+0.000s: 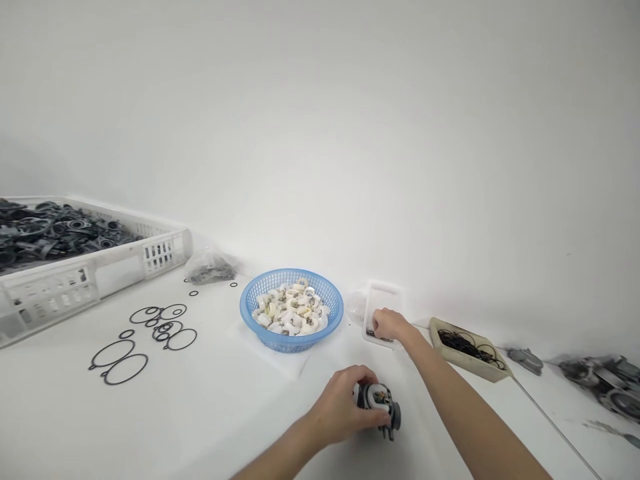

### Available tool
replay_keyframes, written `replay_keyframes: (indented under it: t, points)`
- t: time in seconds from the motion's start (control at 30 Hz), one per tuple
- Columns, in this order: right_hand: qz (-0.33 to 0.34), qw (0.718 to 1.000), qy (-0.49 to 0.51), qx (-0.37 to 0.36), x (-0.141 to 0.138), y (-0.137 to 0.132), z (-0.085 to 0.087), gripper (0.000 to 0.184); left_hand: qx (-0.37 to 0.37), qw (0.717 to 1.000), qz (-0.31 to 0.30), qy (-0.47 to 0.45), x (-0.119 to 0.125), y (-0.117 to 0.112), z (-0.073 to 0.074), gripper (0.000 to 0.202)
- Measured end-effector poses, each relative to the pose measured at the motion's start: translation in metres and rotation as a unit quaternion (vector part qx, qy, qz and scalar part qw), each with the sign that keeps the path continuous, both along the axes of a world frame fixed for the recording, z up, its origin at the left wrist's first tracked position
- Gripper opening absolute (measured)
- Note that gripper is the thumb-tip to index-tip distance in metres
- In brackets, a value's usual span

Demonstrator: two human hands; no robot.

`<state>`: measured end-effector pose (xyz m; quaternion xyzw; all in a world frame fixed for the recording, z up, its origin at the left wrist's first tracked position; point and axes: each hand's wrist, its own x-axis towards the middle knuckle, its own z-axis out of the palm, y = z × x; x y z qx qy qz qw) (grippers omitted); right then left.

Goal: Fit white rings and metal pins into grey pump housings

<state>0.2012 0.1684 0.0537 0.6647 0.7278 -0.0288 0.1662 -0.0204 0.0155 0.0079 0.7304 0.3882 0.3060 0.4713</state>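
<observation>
My left hand is wrapped around a dark grey metal housing on the white table, thumb in front and fingers behind. A white plastic ring-shaped part sits in the top of that housing, with small brass-coloured bits inside it. Farther forward, my right hand reaches into a small white tray, its fingers bent together over small dark metal pieces at the near end. Whatever the fingertips pinch is hidden.
A blue basket of white plastic parts stands mid-table. Black rubber rings and a clear bag lie left, before a white crate of grey castings. Rightward are a cream tray of black rings and more grey castings.
</observation>
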Motion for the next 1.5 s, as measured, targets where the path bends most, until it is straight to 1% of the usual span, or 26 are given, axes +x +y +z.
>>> replay_keyframes:
  t: [0.13,0.37,0.5,0.7,0.9,1.0,1.1,1.17,1.23,1.33,1.37,1.43,1.5]
  points:
    - [0.001,1.000,-0.001,-0.015,0.003,0.005,-0.002,0.029,0.003,1.000,0.003,-0.003,0.001,0.000,-0.002,0.050]
    - [0.009,0.999,0.040,0.000,0.011,0.003,0.001,0.028,0.024,1.000,0.016,-0.008,0.004,-0.001,-0.004,0.045]
    - [0.017,0.997,0.069,-0.010,0.007,0.001,0.001,0.027,0.026,0.999,0.020,-0.006,0.004,-0.001,-0.003,0.046]
    - [0.005,0.998,0.056,0.002,-0.002,0.003,-0.006,0.027,0.018,0.999,0.026,-0.004,0.005,-0.001,-0.004,0.046]
    - [0.004,0.998,0.065,0.005,0.000,0.006,-0.009,0.027,0.018,0.999,0.027,-0.002,0.005,-0.002,-0.004,0.045]
    - [-0.005,0.996,0.089,0.010,0.005,0.006,-0.007,0.026,0.019,1.000,0.022,-0.008,0.005,-0.001,-0.004,0.045]
    - [-0.016,0.991,0.133,0.022,0.014,0.002,-0.001,0.025,0.024,0.999,0.018,-0.011,0.005,0.000,-0.005,0.044]
    - [-0.018,0.983,0.182,0.027,0.022,-0.007,0.006,0.025,0.026,0.999,0.019,-0.005,0.004,0.001,-0.004,0.043]
    - [-0.013,0.968,0.248,0.024,0.030,-0.024,0.012,0.026,0.034,0.999,0.015,0.002,0.003,0.000,-0.003,0.045]
    - [-0.002,0.928,0.372,0.003,0.034,-0.067,0.018,0.020,0.066,0.998,0.006,0.001,0.002,-0.003,-0.003,0.054]
    - [0.001,0.910,0.415,-0.006,0.032,-0.085,0.017,0.018,0.090,0.996,0.011,-0.003,0.003,-0.005,-0.003,0.055]
    - [0.001,0.870,0.494,-0.011,0.026,-0.121,0.012,0.023,0.165,0.986,0.037,-0.015,0.005,-0.010,-0.003,0.050]
    - [-0.005,0.835,0.551,-0.004,0.019,-0.155,0.003,0.029,0.265,0.962,0.065,-0.032,0.007,-0.017,-0.003,0.045]
